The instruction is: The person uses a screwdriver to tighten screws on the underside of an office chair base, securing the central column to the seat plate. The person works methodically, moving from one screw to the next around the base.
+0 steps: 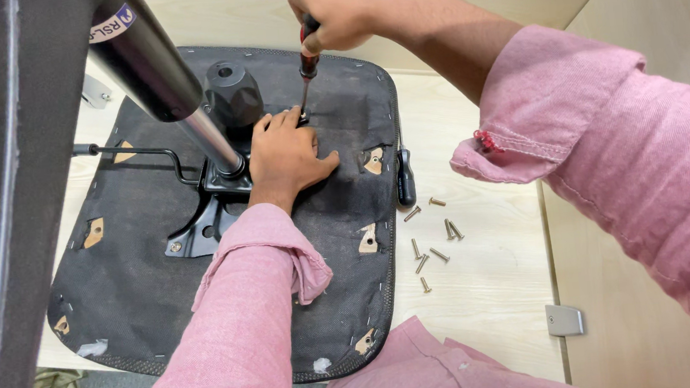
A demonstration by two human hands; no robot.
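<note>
Furniture workshop: upturned chair seat (223, 229) on pale wood bench (493, 264), loose screws (432, 240) scattered beside.

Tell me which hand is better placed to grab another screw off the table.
The left hand: it only rests flat on the seat, free to reach for the loose screws. The right hand grips the screwdriver.

One label (112, 23) shows, wrapped around the upper end of the dark gas cylinder (153, 73) at the top left of the view. It is a small white sticker with a blue patch at one end (only partly in view). There are no packages, signs or screens.
</note>
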